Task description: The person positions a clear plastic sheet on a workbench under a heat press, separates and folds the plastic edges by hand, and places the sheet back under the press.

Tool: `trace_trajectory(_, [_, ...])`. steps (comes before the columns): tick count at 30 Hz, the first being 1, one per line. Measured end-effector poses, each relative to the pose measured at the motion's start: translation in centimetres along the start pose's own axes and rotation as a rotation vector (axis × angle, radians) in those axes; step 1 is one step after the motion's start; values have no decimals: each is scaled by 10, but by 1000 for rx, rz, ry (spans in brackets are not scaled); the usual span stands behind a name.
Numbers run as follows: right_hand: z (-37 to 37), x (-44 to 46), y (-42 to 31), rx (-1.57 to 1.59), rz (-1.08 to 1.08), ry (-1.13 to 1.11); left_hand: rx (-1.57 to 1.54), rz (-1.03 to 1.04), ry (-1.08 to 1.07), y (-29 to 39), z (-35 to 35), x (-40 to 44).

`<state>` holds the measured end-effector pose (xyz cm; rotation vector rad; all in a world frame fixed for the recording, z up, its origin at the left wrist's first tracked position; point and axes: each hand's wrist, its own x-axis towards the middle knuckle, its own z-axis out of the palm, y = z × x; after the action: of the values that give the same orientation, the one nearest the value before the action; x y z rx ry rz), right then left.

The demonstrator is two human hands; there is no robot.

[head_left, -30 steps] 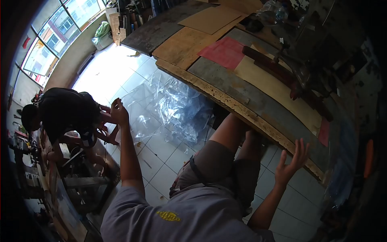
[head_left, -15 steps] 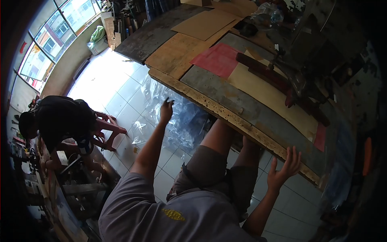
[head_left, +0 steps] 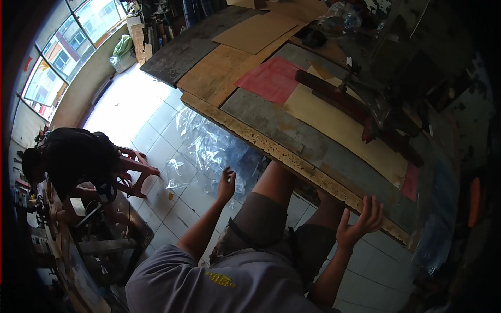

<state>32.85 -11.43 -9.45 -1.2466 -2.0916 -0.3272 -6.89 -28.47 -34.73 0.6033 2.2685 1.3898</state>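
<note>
My left hand [head_left: 226, 184] hangs over the floor in front of a heap of clear plastic sheeting [head_left: 216, 151]. Its fingers are loosely curled, and whether anything is between them is too small to tell. My right hand [head_left: 360, 223] is spread at the worn front edge of the workbench [head_left: 292, 155], holding nothing. On the bench top lie a red sheet [head_left: 269, 81] and a long tan sheet [head_left: 339, 130]. A dark metal bar [head_left: 334, 93] with a clamp-like mechanism crosses above them.
A co-worker in dark clothes [head_left: 78, 156] bends over another bench at the left, beside a red stool [head_left: 138, 172]. Brown board [head_left: 255, 32] lies on the bench's far part. A green-and-white sack [head_left: 123, 53] stands by the window wall. Clear plastic [head_left: 436, 235] hangs at the right.
My left hand has swung from beside the co-worker rightward and down, towards my legs. My right hand has moved slightly left and down, staying spread. The view has shifted a little.
</note>
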Motion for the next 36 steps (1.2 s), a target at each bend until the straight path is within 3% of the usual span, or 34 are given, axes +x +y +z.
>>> trace_trajectory(1, [-1,0,-1,3,7,2,-80,18,154,49,-9,8])
trace_trajectory(3, [-1,0,-2,14,18,9,-213,258,497,95,-16,36])
trace_trajectory(5, [0,0,-3,17,21,19,-253,380,645,175,-31,34])
trace_trajectory(8, [1,-1,-3,32,25,35,-146,746,684,255,-36,15])
trace_trajectory(12, [-4,-2,-5,-16,51,10,14,1037,383,287,-10,-5])
trace_trajectory(15, [-4,-6,-2,-57,46,-5,306,1000,263,283,11,-16])
trace_trajectory(30, [38,-21,15,-110,-34,258,239,1144,457,255,30,10])
trace_trajectory(36, [37,-24,14,-112,-33,212,208,1136,472,251,35,12])
